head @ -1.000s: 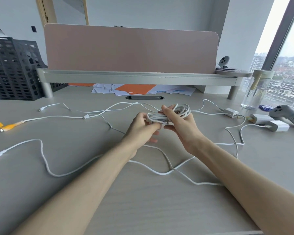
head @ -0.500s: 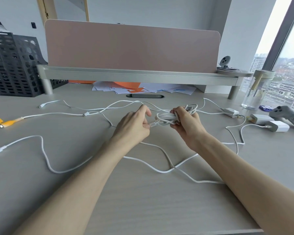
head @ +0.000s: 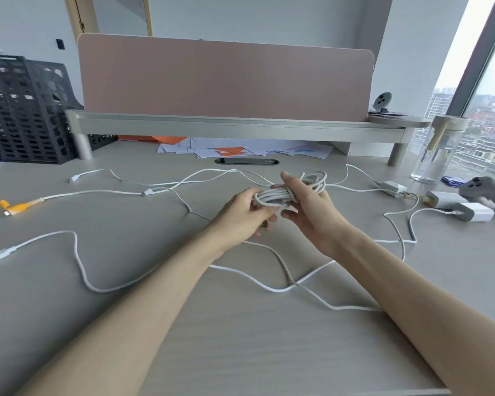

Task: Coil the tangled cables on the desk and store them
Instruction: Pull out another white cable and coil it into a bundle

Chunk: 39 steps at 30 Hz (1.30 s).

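1. Grey desk [head: 69,324] by a city window, loose white cables [head: 77,261] sprawling across it.
2. Centre stage: a coiled white cable [head: 283,192] held just above the desk, long axis running left to right between the hands.
3. Right hand [head: 312,215] grasps the bundle's right half, fingers wrapped over it.
4. Left hand [head: 246,215] pinches the left end; a connector peeks beneath it, likely the tail to tuck.

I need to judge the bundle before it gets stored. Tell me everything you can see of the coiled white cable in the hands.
The coiled cable is a thin white cord wound into several loose, flattened loops, held above the desk. The left hand grips its near end; the right hand wraps fingers across its middle. Loops fan out beyond the right hand. Its plugs are not clearly visible.
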{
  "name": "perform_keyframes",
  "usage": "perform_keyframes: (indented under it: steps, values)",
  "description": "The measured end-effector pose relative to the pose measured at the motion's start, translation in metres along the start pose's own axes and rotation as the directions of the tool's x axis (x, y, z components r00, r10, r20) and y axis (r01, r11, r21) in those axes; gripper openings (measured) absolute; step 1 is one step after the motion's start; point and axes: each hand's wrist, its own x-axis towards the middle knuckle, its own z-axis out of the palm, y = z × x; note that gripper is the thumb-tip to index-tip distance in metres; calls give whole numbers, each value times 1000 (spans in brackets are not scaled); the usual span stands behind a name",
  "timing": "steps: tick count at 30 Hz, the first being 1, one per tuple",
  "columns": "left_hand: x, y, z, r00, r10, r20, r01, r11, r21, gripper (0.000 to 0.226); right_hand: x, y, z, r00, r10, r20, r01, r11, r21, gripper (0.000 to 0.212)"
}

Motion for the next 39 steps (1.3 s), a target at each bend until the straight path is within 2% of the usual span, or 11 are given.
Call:
perform_keyframes:
  steps: [2, 6, 10, 15, 19, 22, 24, 27, 34, 37, 39]
  values:
    - [1, 2, -2, 999, -13, -40, 10, 998, -60, 19, -1, 0, -3, 993, -17, 117, 27, 996, -88, 33]
    - [3, 3, -6, 993, -82, -80, 64, 976, -209, 22, -3, 1, -3, 977, -48, 208, 59, 997, -48, 25]
    - [3, 3, -10, 983, -157, -94, 103, 900, -424, 17, -4, 2, -1, 968, -92, 234, 108, 993, -57, 52]
    - [6, 1, -14, 967, -230, -107, 144, 845, -515, 13, -1, 6, -1, 973, -141, 182, 169, 975, -147, 49]
    - [6, 2, -16, 958, -231, -168, 110, 841, -529, 8, -4, 2, -2, 992, -104, 70, 113, 983, -142, 39]
    - [3, 6, -14, 968, -191, -163, 89, 868, -489, 9, -4, -4, -3, 998, -23, -52, 18, 995, -99, 40]
    - [1, 7, -10, 979, -151, -134, 80, 900, -427, 13, -4, -7, -4, 994, 54, -96, -60, 996, -61, 32]
    - [-1, 12, -1, 995, -84, -62, 57, 934, -354, 21, -9, -16, -15, 988, 80, -133, -84, 996, -22, 16]
    - [-10, 49, 46, 984, 59, 168, 6, 932, -363, 50, -63, -46, -74, 973, -57, -223, 66, 997, 31, 16]
    - [-15, 67, 77, 943, 125, 308, 7, 919, -394, 56, -94, -59, -107, 951, -95, -295, 110, 993, 37, 17]
    - [-21, 81, 100, 902, 167, 399, 32, 894, -447, 50, -118, -69, -132, 933, -125, -338, 143, 989, 28, 17]
